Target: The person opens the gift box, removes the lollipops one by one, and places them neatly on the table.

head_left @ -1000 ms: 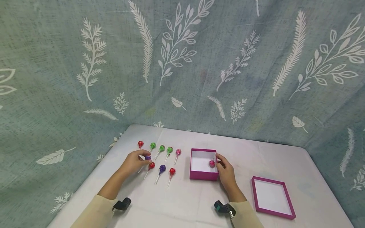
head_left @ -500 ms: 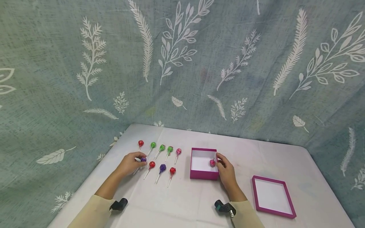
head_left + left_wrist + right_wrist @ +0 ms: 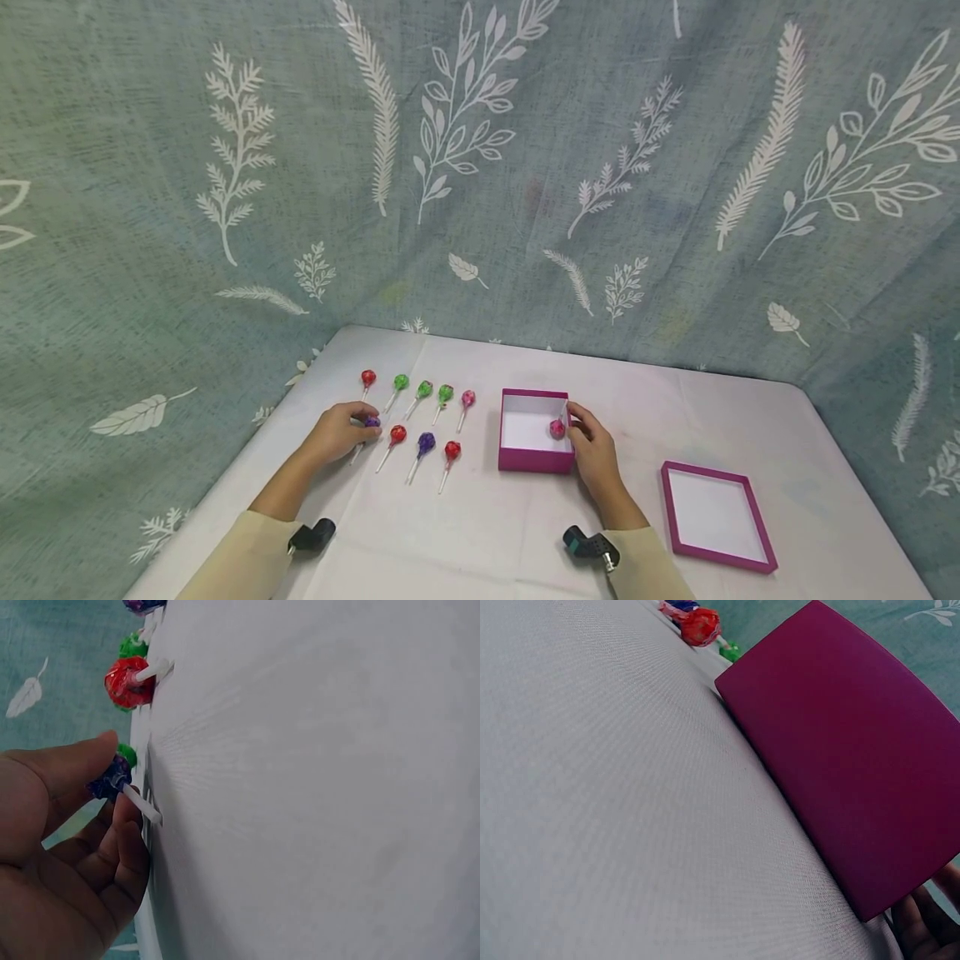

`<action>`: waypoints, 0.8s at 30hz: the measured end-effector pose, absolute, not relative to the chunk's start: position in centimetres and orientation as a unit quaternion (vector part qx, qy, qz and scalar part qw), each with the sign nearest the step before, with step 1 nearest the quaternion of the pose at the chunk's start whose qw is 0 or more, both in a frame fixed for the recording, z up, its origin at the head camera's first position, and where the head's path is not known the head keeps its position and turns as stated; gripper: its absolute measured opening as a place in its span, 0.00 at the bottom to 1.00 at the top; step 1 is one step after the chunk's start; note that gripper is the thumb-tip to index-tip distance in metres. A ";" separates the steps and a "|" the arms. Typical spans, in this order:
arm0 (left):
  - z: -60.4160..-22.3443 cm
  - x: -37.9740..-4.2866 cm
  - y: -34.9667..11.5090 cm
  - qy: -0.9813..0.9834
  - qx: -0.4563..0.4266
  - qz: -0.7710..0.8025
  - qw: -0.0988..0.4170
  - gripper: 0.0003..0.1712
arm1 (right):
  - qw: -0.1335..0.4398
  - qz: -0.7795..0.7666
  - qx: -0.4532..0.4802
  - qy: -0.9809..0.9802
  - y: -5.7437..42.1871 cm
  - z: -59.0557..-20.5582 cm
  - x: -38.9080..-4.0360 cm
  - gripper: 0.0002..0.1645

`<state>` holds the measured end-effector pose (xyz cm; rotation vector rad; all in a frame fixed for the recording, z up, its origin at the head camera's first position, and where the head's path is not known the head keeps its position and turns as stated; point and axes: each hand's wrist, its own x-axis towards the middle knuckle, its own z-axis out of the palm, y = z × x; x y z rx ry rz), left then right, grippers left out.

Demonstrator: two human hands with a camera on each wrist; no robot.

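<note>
Thumb and fingers of my left hand [image 3: 339, 432] pinch a purple-wrapped lollipop [image 3: 112, 778] by its head, at the left end of the front row. Its white stick points down to the tabletop. Beside it in that row lie a red lollipop [image 3: 397, 434], a purple lollipop [image 3: 426, 442] and another red lollipop [image 3: 452, 451]. My right hand [image 3: 595, 446] holds the right wall of an open magenta box [image 3: 840, 757]. Inside, a pink lollipop [image 3: 557, 428] leans with its stick up against that wall. The right fingertips are partly hidden.
Behind the front row lie a red lollipop [image 3: 368, 377], several green lollipops [image 3: 424, 389] and a pink lollipop [image 3: 468, 398]. The magenta box lid [image 3: 718, 517], white inside, lies on the right of the white-covered table [image 3: 480, 542]. A leaf-patterned cloth [image 3: 525, 192] hangs behind.
My left hand has moved a little left with the purple lollipop, away from the red one beside it. The right hand and the box have stayed in place.
</note>
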<state>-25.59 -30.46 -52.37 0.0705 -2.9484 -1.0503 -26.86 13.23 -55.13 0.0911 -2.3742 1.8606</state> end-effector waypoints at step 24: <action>-52.8 -26.3 -30.5 -0.943 0.046 -0.328 -0.006 0.20 | 0.062 0.614 0.028 -0.786 13.2 -55.2 -27.0 0.27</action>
